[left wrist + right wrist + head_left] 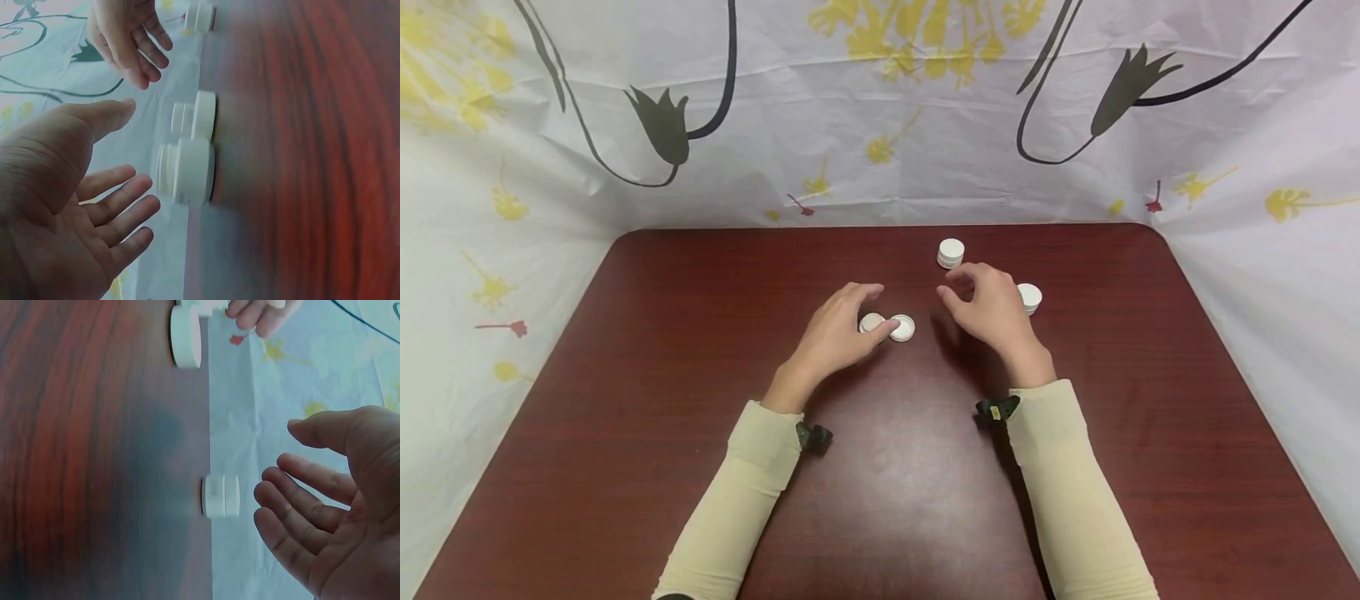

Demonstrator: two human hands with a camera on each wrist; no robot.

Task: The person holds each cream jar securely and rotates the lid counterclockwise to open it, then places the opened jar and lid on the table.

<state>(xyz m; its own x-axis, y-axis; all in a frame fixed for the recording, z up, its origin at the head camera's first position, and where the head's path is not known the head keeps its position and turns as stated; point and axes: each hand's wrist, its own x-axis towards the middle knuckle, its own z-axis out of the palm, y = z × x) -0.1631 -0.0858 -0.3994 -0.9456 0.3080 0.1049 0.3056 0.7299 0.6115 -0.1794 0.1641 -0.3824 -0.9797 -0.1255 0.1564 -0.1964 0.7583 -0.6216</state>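
Note:
My left hand [835,331] hovers with fingers apart beside a small white jar [187,172] whose threaded neck is bare. Against that jar lies a round white lid [902,328], its hollow side up; in the head view my thumb overlaps it. Nothing is in the left palm, which the left wrist view shows plainly. My right hand [991,307] is also in the air, fingers loosely bent and holding nothing. Just beyond its fingertips stands a white capped jar [951,253]. A second capped jar [1030,297] is to the right of this hand, partly covered by it.
The dark red-brown table [880,500] has rounded far corners. A white cloth [880,100] printed with flowers hangs behind it and along both sides. Each wrist carries a small black camera, such as the one on the left cuff [814,438].

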